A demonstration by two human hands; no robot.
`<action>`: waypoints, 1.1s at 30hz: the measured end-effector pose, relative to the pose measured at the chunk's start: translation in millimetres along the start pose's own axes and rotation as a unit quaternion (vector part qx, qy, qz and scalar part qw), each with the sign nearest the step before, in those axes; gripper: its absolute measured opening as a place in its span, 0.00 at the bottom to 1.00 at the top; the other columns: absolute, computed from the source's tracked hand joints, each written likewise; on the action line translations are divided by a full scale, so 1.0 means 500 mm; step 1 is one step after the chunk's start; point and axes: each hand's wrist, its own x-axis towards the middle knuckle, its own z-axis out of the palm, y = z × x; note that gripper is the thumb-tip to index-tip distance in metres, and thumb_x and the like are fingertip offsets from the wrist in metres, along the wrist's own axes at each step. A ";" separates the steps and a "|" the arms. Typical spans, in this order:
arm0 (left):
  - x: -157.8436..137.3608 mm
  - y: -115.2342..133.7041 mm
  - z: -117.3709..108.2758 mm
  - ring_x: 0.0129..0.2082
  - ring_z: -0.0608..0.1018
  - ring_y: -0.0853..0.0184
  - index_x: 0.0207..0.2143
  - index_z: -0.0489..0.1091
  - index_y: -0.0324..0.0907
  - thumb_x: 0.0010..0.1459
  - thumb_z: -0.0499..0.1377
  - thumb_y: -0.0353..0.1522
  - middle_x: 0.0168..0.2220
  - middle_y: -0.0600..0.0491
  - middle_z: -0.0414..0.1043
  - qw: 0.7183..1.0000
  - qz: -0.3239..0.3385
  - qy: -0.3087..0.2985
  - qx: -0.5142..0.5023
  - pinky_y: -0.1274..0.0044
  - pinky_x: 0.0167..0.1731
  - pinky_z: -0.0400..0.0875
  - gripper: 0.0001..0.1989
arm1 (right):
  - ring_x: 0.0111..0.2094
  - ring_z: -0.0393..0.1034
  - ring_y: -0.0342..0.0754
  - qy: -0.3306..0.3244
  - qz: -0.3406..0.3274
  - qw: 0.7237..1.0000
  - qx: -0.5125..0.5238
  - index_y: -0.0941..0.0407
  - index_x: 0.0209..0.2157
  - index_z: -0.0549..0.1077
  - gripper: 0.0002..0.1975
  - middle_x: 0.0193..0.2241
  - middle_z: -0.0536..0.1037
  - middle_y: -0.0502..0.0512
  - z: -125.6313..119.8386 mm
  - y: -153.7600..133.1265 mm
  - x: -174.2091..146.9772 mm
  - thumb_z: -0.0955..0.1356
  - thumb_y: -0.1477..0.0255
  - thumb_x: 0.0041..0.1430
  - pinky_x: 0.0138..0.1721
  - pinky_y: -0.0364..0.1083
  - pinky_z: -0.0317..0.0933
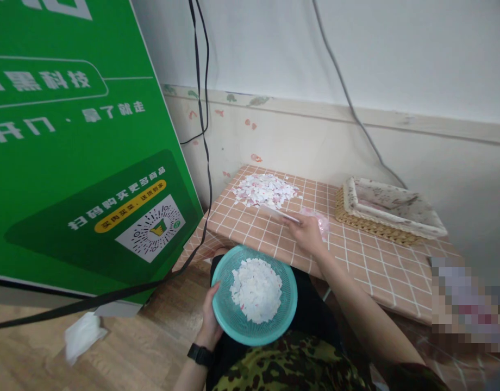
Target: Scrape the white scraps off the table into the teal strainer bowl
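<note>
Left hand (211, 319) is gripping a teal basket (289, 290); right hand (309, 234) is holding a flat piece (274, 212), scraps (266, 189) lying beyond it.

A way lies open between paper pile (267, 190) and wicker basket (380, 224) (pink item (324, 225) partly obstructing).

Green panel (50, 144) at left; lined wicker basket (376, 228) near wall (421, 54); white bag (83, 333) on wood floor (152, 347).
</note>
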 end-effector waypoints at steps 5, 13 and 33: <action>0.017 -0.014 -0.007 0.27 0.78 0.62 0.29 0.76 0.38 0.45 0.62 0.33 0.27 0.50 0.79 1.000 0.013 0.018 0.010 0.71 0.35 0.72 0.09 | 0.25 0.72 0.51 0.054 0.098 0.979 -0.169 0.57 0.38 0.79 0.17 0.20 0.77 0.56 -0.052 0.042 0.055 0.64 0.61 0.56 0.26 0.44 0.57; 0.029 -0.014 -0.019 0.33 0.79 0.57 0.29 0.76 0.39 0.45 0.62 0.34 0.27 0.50 0.79 1.000 -0.002 0.027 0.015 0.66 0.41 0.71 0.09 | 0.24 0.70 0.48 -0.015 0.062 0.988 -0.144 0.55 0.39 0.78 0.15 0.19 0.76 0.53 -0.060 0.044 0.081 0.65 0.64 0.55 0.26 0.43 0.54; 0.028 -0.014 -0.023 0.28 0.78 0.63 0.31 0.76 0.39 0.46 0.62 0.34 0.29 0.51 0.79 1.000 0.009 0.022 0.015 0.70 0.39 0.71 0.10 | 0.20 0.62 0.43 -0.062 0.033 0.996 -0.048 0.59 0.25 0.76 0.19 0.18 0.71 0.51 -0.059 0.041 0.072 0.65 0.58 0.53 0.22 0.43 0.52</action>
